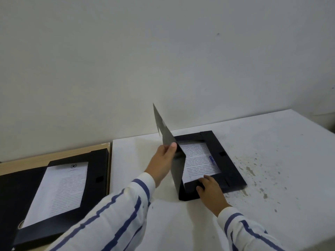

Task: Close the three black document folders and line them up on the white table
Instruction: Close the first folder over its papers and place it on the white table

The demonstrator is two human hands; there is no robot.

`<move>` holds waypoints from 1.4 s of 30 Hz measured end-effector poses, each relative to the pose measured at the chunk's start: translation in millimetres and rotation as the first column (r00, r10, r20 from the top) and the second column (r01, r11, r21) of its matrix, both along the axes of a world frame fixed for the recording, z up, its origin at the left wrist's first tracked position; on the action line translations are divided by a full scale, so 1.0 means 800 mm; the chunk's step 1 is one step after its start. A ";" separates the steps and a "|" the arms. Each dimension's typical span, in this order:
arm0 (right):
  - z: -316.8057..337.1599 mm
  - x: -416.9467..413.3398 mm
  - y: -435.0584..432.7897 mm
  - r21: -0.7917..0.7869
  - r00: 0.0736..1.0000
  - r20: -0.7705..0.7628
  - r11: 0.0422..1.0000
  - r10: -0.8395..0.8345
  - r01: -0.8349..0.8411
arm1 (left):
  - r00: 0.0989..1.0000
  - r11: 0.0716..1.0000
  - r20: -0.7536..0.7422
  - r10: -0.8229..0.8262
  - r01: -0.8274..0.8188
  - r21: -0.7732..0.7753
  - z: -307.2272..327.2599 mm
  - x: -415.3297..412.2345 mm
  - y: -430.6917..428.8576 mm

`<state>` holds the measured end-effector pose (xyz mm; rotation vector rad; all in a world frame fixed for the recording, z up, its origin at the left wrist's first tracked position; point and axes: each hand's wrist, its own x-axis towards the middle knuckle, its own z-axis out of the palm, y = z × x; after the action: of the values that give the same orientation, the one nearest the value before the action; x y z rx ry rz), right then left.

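A black document folder (226,160) lies on the white table (272,151) with a printed sheet (197,160) inside. Its cover (165,131) stands nearly upright, and my left hand (163,160) grips the cover's edge with the thumb on top. My right hand (210,189) presses flat on the folder's near bottom flap. A second black folder (97,171) lies open at the left on a wooden surface, with a printed page (59,191) showing. No third folder is in view.
The wooden surface (54,154) adjoins the white table on the left. The table's right part carries grey stains (253,171). A plain white wall (163,60) rises directly behind both surfaces. Striped sleeves cover both my forearms.
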<state>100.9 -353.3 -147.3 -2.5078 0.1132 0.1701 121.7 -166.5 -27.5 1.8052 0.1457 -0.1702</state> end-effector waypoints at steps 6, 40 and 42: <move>0.024 0.026 -0.061 0.278 0.987 -0.075 0.948 -0.141 0.156 | 0.995 0.983 -0.005 -0.102 0.101 0.155 -0.046 0.020 -0.067; -0.017 0.092 -0.176 0.189 0.946 -0.291 0.961 -0.141 0.202 | 0.940 0.870 -0.261 0.221 -0.069 0.488 -0.164 0.051 -0.141; -0.015 0.095 -0.176 0.226 0.952 -0.259 0.948 -0.165 0.226 | 0.943 0.881 -0.247 0.223 -0.087 0.464 -0.164 0.056 -0.144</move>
<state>177.2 -494.5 -159.0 -2.1966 0.4130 0.3774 166.1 -282.1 -158.5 2.2100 0.5854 -0.3100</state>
